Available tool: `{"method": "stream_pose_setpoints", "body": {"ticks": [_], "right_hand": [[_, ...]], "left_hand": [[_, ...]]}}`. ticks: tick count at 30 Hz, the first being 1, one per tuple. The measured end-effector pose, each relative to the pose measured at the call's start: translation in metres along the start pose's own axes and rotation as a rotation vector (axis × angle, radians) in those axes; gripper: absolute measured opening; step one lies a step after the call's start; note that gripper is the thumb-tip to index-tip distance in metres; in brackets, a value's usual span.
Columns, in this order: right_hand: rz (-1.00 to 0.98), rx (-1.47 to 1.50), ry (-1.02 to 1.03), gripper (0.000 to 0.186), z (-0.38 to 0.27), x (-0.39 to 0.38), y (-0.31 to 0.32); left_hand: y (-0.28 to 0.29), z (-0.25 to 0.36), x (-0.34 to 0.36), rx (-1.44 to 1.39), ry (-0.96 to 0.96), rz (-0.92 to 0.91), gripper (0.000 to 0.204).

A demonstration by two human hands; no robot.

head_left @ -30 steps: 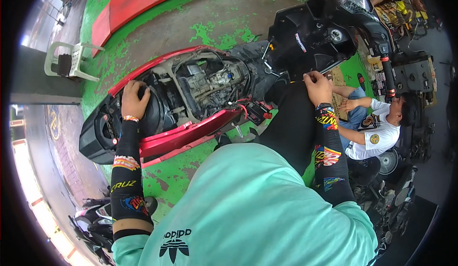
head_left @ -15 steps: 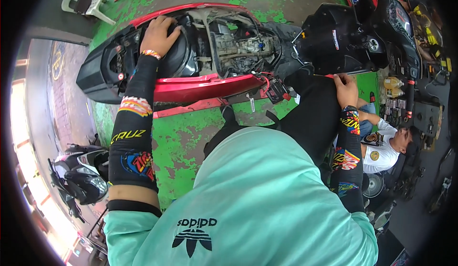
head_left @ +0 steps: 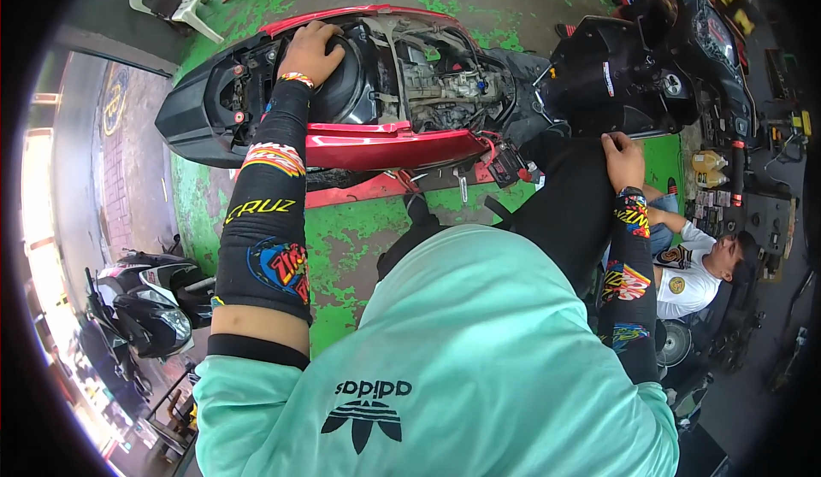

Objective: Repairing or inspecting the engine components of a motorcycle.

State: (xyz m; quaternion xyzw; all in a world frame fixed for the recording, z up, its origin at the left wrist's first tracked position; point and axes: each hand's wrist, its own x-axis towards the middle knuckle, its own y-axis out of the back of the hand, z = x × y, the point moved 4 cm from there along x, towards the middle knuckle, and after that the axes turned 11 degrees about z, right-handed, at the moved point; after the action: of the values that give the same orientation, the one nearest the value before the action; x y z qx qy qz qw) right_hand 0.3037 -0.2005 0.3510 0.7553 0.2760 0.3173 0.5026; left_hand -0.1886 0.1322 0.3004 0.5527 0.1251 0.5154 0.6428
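Observation:
In front of me a red and black scooter (head_left: 376, 151) lies across the view, its tail to the left and handlebars to the right. Its seat is off, and the engine (head_left: 449, 86) shows in the open middle. My left hand (head_left: 310, 54) lies, fingers outstretched, on the black round-edged part (head_left: 349, 84) behind the engine opening. My right hand (head_left: 625, 164) is at my black-trousered knee (head_left: 571, 173), beside the scooter's black front panel (head_left: 599, 84). Its fingertips are drawn together; what they hold, if anything, is too small to tell. A small black battery-like box (head_left: 506, 167) with red wires hangs at the near side.
A person in a white shirt (head_left: 684, 272) sits low at the right, near a dark workbench with tools (head_left: 774, 195). Another scooter (head_left: 150, 310) stands at the left. A white plastic chair (head_left: 184, 2) is at the far left. The floor (head_left: 342, 246) is worn green paint.
The view has shifted, so the scooter's tail and my left hand sit farther right in it. My left hand stays on the same black part; my right hand remains at my knee.

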Motion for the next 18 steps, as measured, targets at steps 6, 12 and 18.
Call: {"method": "stream_pose_setpoints", "body": {"ticks": [6,12,18], "right_hand": [[0.078,-0.037,0.066,0.031,-0.0007,-0.0029,-0.0030],[0.079,0.006,0.073,0.031,0.0006,-0.0030,-0.0052],[0.019,0.027,-0.005,0.032,0.0032,-0.0003,-0.0076]], "left_hand": [[-0.0011,-0.0004,-0.0001,0.023,-0.006,0.021,0.036],[0.0031,0.0039,-0.0005,0.011,-0.008,0.021,0.036],[0.0043,0.0056,-0.0004,0.016,0.006,0.019,0.036]]}}
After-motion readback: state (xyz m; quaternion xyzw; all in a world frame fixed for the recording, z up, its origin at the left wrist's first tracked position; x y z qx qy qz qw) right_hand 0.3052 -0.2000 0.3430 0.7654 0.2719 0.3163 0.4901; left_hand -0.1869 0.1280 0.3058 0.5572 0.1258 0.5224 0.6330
